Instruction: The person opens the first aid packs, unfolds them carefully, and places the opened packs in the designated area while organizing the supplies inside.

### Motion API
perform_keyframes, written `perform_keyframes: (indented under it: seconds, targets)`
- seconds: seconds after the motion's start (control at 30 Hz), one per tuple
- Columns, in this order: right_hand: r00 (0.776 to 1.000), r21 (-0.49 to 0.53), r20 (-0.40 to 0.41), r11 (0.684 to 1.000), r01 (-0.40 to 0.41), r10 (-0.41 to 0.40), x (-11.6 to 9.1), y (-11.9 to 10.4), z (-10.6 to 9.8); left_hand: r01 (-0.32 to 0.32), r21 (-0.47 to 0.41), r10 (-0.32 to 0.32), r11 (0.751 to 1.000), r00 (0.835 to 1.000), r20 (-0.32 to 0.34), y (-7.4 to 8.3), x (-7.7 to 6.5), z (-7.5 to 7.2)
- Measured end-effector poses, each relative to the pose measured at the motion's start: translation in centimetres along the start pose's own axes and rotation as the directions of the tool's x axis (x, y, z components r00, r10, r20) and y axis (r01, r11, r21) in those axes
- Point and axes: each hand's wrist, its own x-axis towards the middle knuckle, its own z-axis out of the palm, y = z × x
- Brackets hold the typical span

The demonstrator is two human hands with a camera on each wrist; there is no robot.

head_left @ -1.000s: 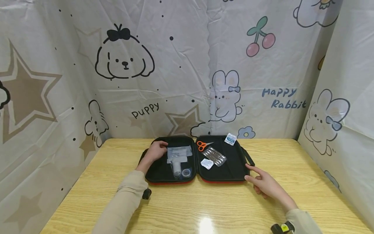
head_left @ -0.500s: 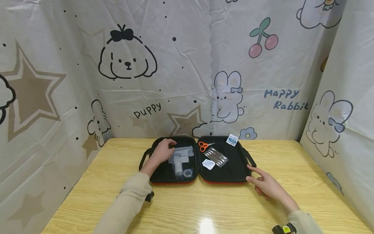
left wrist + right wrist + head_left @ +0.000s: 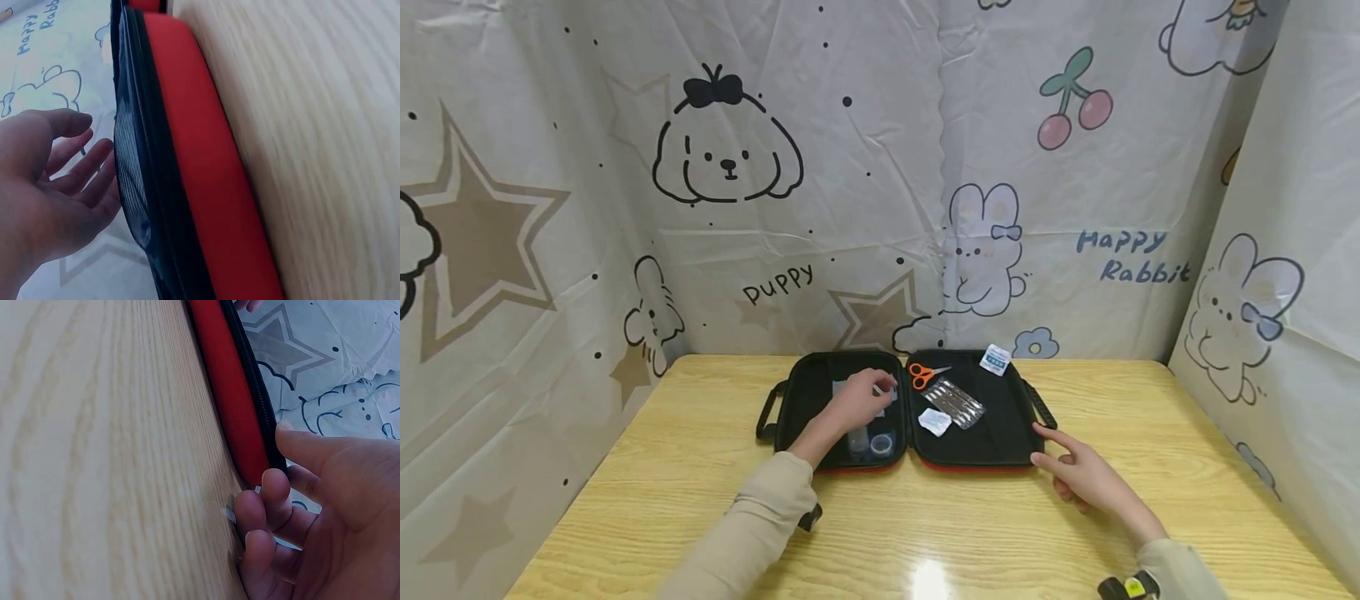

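Note:
A black-lined zip case (image 3: 1007, 417) with a red shell lies open flat on the table. My left hand (image 3: 859, 402) hovers over its left half, fingers loosely bent with nothing visible in them. Partly hidden under that hand are clear plastic packets (image 3: 839, 387), a wrapped white roll (image 3: 858, 440) and a bagged roll of tape (image 3: 882, 444). In the left wrist view, thumb and fingers stand apart beside the case's mesh pocket (image 3: 132, 169). My right hand (image 3: 1081, 473) holds the case's front right corner between thumb and index finger; its other fingers curl below the red side (image 3: 234, 394).
In the right half lie orange-handled scissors (image 3: 921, 376), a clear pack of thin sticks (image 3: 955, 403) and two white packets, one near the hinge (image 3: 935, 422) and one at the back edge (image 3: 996, 359). Carry handles (image 3: 766, 415) stick out at both sides. A printed curtain (image 3: 865, 125) surrounds the table (image 3: 880, 533).
My left hand has moved right from the left edge of the case to over the plastic packets, covering part of them. My right hand stays at the corner.

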Motion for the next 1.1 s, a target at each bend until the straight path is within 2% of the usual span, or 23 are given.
perform_keyframes:
  seconds: [0.27,0.4,0.53,0.7,0.77,0.83,0.97,1.1]
  targets:
    - [1.0,-0.003,-0.01,1.0,-0.012,0.012,-0.1,0.3,-0.5,-0.003,0.043,0.002,0.999,0.999,0.038,1.7,0.2,1.9]
    - [1.0,0.011,0.0,1.0,-0.001,0.001,-0.2,0.1,-0.4,0.054,0.126,-0.06,0.99,0.997,0.04,2.2,-0.3,2.9]
    - [1.0,0.02,0.004,1.0,0.009,-0.009,-0.1,-0.1,0.1,0.13,0.163,-0.135,0.978,0.991,0.023,2.3,-0.9,3.3]
    - [1.0,0.003,-0.007,1.0,0.004,-0.004,0.0,-0.3,0.2,0.121,0.183,-0.132,0.976,0.99,0.048,2.2,-1.2,3.2]
    - [1.0,-0.038,-0.022,0.999,0.018,-0.019,-0.1,-0.5,0.1,0.114,0.179,-0.126,0.977,0.99,0.06,2.0,-1.3,3.2]
    - [0.997,-0.132,-0.062,0.99,0.046,-0.055,-0.1,-1.0,0.1,0.113,0.167,-0.125,0.98,0.99,0.065,1.9,-1.4,3.1]
    - [0.973,-0.31,-0.145,0.942,0.129,-0.181,0.0,-2.1,0.1,0.097,0.15,-0.107,0.984,0.993,0.058,1.5,-1.6,3.2]
    - [0.952,-0.36,-0.175,0.916,0.177,-0.252,0.5,-3.5,0.2,0.083,0.152,-0.091,0.985,0.995,0.046,1.1,-1.7,3.5]
